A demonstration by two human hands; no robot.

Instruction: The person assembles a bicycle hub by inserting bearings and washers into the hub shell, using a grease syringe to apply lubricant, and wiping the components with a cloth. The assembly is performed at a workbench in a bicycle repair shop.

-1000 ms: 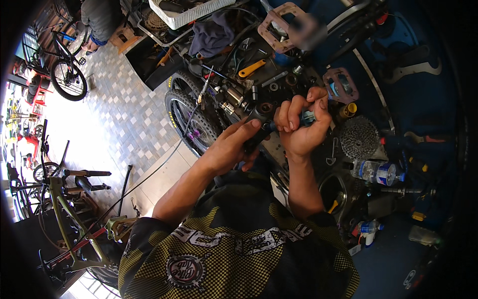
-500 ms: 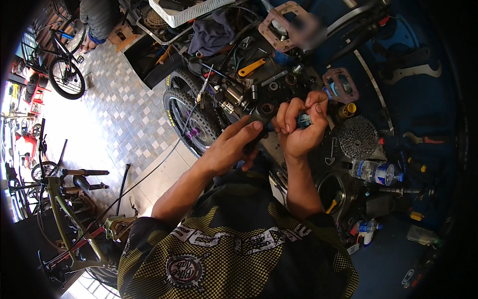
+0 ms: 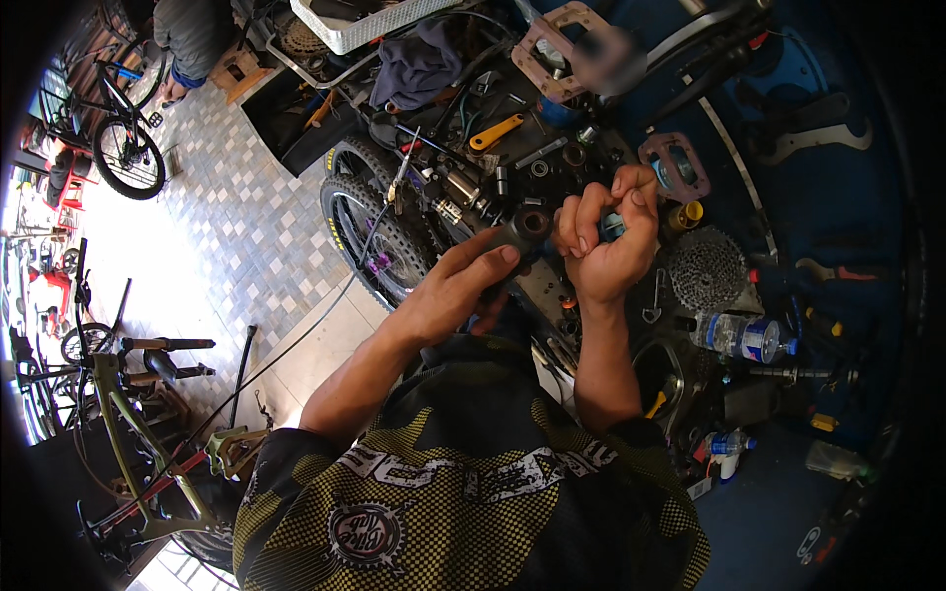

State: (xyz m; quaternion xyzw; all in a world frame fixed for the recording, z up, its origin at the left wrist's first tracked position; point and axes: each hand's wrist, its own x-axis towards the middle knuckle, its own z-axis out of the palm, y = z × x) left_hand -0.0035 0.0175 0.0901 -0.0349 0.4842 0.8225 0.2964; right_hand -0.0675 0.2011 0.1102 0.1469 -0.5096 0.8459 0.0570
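Observation:
My left hand [image 3: 458,286] is closed around a dark, rounded bicycle part [image 3: 526,229]. The end of this part has a round bore and sticks out past my thumb, facing up. Just to its right, my right hand [image 3: 613,251] is curled with its fingers bent in. A small blue-green thing [image 3: 612,228] shows between those fingers, mostly covered, so its kind is unclear. A narrow gap separates the fingers of my right hand from the bored end.
Beyond my hands the bench holds an orange-yellow tool [image 3: 497,132], a grey rag [image 3: 419,67] and a pedal [image 3: 675,166]. On the right lie a cassette [image 3: 708,268] and a plastic bottle [image 3: 746,338]. Bicycle wheels [image 3: 370,236] stand left; a person [image 3: 194,41] is farther off.
My right hand has shifted slightly right, away from the dark part, opening a gap between them. The bored end now turns up more fully into sight. My left hand keeps its hold.

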